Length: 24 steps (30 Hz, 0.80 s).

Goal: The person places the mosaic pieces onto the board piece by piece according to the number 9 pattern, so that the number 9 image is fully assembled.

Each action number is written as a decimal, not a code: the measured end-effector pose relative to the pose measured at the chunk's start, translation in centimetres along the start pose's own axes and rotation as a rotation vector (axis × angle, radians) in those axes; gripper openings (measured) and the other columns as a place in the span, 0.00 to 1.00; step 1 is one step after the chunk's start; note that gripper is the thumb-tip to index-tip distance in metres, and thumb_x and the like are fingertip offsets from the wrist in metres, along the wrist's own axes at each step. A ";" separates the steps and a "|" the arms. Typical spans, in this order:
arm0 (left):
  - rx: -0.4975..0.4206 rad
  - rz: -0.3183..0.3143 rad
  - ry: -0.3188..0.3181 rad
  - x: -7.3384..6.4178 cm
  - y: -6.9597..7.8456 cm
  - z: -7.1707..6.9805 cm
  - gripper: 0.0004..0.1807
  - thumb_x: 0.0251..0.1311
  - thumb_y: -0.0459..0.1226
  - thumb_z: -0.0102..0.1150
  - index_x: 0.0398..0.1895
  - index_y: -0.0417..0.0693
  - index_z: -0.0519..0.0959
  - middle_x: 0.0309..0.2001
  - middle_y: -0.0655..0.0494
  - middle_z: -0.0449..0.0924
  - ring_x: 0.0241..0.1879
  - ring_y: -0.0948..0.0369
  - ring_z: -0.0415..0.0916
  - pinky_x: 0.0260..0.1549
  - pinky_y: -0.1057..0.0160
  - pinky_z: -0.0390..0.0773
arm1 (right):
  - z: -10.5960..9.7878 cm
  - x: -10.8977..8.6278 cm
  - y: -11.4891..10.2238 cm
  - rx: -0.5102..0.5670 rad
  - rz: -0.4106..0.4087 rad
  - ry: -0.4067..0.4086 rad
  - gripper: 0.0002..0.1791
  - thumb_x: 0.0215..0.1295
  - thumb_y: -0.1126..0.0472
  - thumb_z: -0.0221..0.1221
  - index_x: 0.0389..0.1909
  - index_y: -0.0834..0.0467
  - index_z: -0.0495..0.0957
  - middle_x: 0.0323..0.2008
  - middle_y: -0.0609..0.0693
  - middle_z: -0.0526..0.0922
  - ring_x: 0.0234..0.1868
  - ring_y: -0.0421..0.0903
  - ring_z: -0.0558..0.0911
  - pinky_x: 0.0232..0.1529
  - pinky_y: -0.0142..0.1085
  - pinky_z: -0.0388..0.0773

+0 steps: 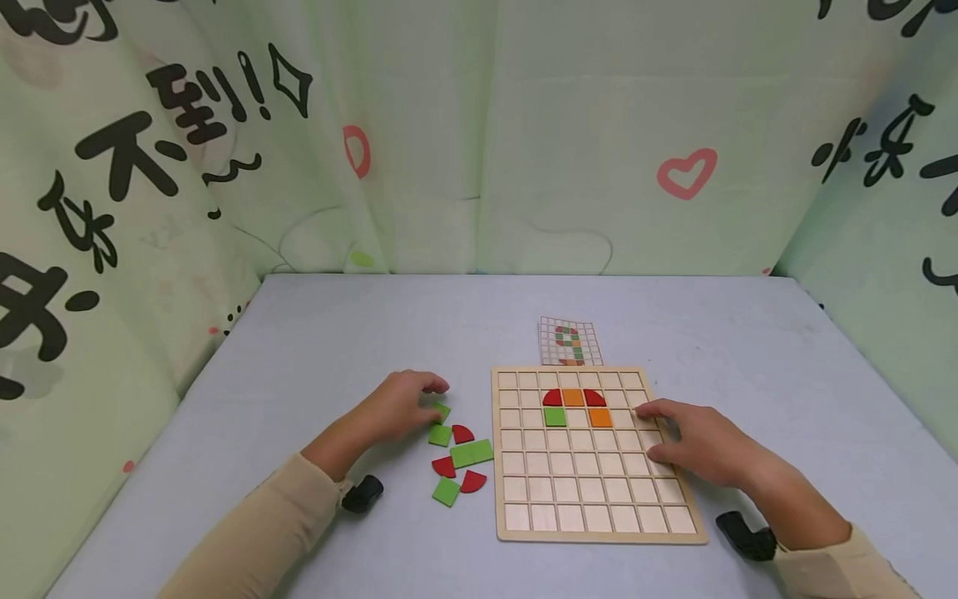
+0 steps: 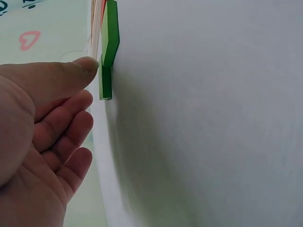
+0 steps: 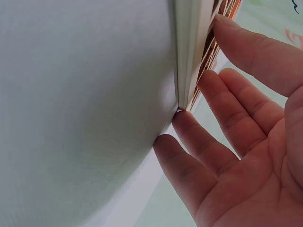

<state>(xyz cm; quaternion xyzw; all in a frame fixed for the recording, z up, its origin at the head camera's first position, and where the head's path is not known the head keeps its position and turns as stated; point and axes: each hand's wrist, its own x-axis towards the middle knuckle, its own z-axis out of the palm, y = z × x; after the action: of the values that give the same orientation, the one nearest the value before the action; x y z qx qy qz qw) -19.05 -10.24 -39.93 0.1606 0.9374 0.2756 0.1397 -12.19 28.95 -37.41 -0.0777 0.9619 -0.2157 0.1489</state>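
My left hand (image 1: pixel 400 403) is at the top of a loose cluster of flat pieces, its thumb right at a small green square (image 1: pixel 442 411). In the left wrist view, the thumb tip overlaps the edges of green pieces (image 2: pixel 111 35), and the other fingers are loosely bent. My right hand (image 1: pixel 703 437) rests at the right edge of a wooden grid board (image 1: pixel 599 537), thumb and fingertips over its outer cells. On the board lie red quarter circles (image 1: pixel 552 398), orange squares (image 1: pixel 573 398) and a green square (image 1: pixel 555 417).
Left of the board lie more green squares (image 1: pixel 446 492) and red quarter circles (image 1: pixel 473 482), with a pair of green squares (image 1: pixel 471 453) side by side near its edge. A printed pattern card (image 1: pixel 570 341) lies behind the board. Curtains (image 1: pixel 584 216) surround the white table (image 1: pixel 374 320).
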 end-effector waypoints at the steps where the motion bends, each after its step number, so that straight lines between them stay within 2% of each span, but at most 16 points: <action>1: 0.002 0.000 0.000 0.0 0.0 0.0 0.22 0.58 0.33 0.71 0.56 0.45 0.81 0.52 0.55 0.81 0.56 0.54 0.75 0.55 0.56 0.76 | 0.0 0.0 0.0 0.000 -0.002 0.002 0.33 0.59 0.57 0.69 0.64 0.64 0.73 0.63 0.69 0.72 0.64 0.71 0.67 0.58 0.65 0.65; 16: -0.002 -0.005 0.003 -0.1 -0.4 0.2 0.15 0.61 0.28 0.65 0.52 0.45 0.82 0.48 0.55 0.82 0.54 0.54 0.76 0.55 0.56 0.76 | -0.1 0.0 -0.2 -0.008 0.009 -0.002 0.32 0.59 0.57 0.69 0.63 0.64 0.73 0.62 0.70 0.72 0.63 0.70 0.68 0.58 0.65 0.66; 24: -0.005 -0.014 0.017 0.1 -0.5 0.3 0.14 0.60 0.30 0.68 0.50 0.45 0.82 0.46 0.55 0.82 0.51 0.54 0.76 0.54 0.56 0.77 | -0.1 0.0 -0.1 -0.010 0.002 -0.003 0.32 0.60 0.57 0.69 0.63 0.64 0.73 0.62 0.70 0.72 0.63 0.71 0.68 0.58 0.64 0.66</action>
<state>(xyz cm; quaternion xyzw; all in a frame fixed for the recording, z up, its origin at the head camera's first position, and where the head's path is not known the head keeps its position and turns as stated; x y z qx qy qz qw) -19.08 -10.42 -40.47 0.1514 0.9390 0.2782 0.1341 -12.20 28.86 -37.29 -0.0779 0.9627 -0.2109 0.1503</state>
